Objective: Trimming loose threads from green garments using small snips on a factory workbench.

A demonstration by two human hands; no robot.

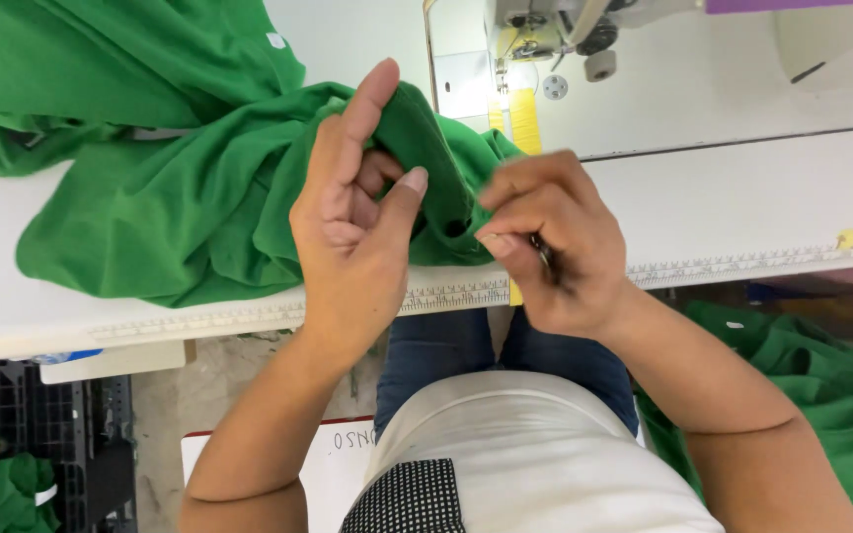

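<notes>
Head view: left hand (352,232) lifts green garment (199,197) (fold over forefinger); right hand (550,247) pinches edge.

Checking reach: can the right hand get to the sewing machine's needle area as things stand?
Probably yes. The right hand pinches a small dark tool at the green fabric; only bare white table lies between it and the sewing machine.

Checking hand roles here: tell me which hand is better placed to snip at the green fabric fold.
Right. The right hand grips a small dark tool, apparently snips, close beside the fold of green fabric. The left hand is occupied holding that fold up.
</notes>
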